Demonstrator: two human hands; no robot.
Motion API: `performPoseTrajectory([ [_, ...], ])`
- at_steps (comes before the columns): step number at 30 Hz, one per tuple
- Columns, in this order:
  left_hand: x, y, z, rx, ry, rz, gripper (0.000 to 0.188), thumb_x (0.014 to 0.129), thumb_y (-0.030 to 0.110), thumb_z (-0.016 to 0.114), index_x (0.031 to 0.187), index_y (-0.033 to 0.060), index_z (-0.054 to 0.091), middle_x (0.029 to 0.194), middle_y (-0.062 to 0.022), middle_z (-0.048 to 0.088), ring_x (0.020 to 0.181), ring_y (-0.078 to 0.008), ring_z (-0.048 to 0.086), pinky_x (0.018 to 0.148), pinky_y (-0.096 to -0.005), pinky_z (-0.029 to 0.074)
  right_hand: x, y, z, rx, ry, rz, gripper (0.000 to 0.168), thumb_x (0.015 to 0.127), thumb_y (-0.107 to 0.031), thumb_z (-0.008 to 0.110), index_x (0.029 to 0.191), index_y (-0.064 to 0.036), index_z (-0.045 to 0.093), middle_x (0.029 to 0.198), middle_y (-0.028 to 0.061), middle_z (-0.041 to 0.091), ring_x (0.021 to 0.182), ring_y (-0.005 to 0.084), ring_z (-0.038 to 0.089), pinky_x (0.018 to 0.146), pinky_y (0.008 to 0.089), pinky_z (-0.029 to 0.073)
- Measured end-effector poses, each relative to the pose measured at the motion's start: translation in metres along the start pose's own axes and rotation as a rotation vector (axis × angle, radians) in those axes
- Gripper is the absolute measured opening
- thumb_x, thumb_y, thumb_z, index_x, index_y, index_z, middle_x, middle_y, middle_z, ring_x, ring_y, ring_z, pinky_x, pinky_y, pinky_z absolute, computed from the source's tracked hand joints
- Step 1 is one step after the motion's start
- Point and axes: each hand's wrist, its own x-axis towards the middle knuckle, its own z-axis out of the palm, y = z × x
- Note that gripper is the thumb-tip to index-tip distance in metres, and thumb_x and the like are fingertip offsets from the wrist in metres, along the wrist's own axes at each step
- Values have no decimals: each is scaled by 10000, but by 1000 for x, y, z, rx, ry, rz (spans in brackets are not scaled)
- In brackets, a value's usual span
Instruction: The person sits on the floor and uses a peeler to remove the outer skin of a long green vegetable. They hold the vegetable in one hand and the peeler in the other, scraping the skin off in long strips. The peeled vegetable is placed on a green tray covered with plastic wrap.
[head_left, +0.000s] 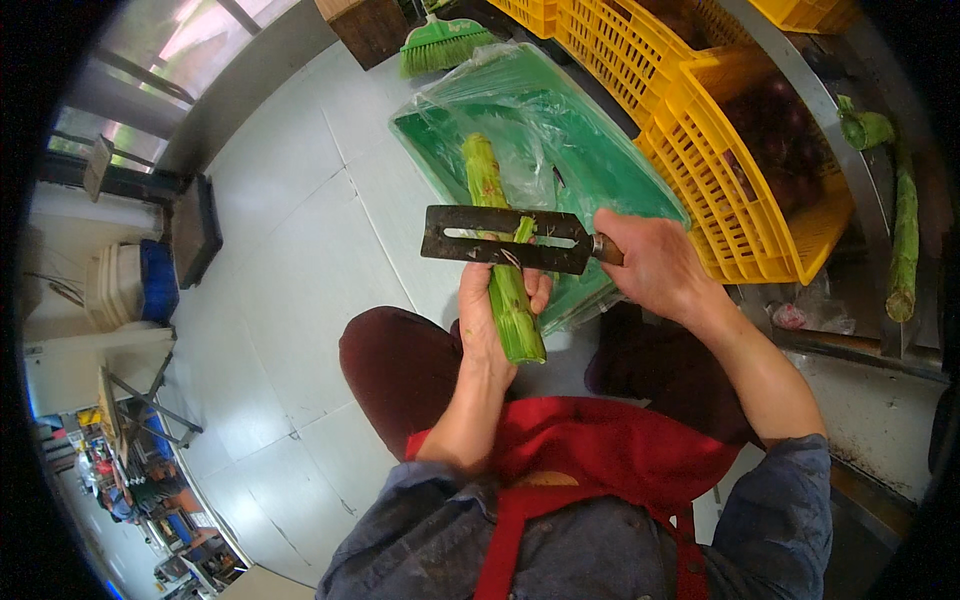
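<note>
My left hand (474, 300) holds a thick green stem, apparently celtuce (517, 322), from below, its fingers wrapped around the middle. The stem points away from me over the near-left part of a green plastic bin (600, 161) lined with clear film. In my right hand (649, 259) is the wooden handle of a slotted peeling knife (480, 254). Its broad dark blade lies crosswise over the stem, hiding part of it and some left fingertips. A strip of green peel (525, 228) pokes up through the slot, and bits of peel cling to the blade.
Yellow plastic crates (720, 172) line the bin's right side; one holds dark purplish produce (776, 120). Another green stem (904, 232) lies on a metal ledge at far right. A green broom (442, 45) is behind the bin. Pale tiled floor (300, 247) spreads left.
</note>
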Motion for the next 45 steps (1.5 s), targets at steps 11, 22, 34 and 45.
performPoseTrajectory([
  [11,6,0,-10,-140,-184,-78,541,992,268,560,1456,43,396,959,-93,609,561,-164,475,415,-279,363,-1,3,6,22,53,-75,221,798,-90,677,911,-79,487,730,180,582,744,432,592,595,504,441],
  [22,4,2,-3,-107,-166,-67,564,981,214,552,1490,56,365,942,-131,634,514,-150,480,383,-255,368,-1,1,0,39,35,-98,195,824,-160,668,909,-86,509,770,172,615,787,423,620,618,507,471],
  [34,9,2,-14,-235,-317,-148,684,926,224,668,1518,150,332,967,-141,649,519,-157,544,417,-295,432,-1,4,4,63,62,-135,219,764,-66,673,884,-71,490,743,174,568,753,424,593,592,488,443],
  [45,2,5,-1,-7,-256,-54,722,855,82,663,1500,87,339,925,-121,636,509,-190,548,399,-326,452,0,2,-2,53,2,-80,186,845,-197,659,909,-95,518,765,167,633,788,423,639,624,512,486],
])
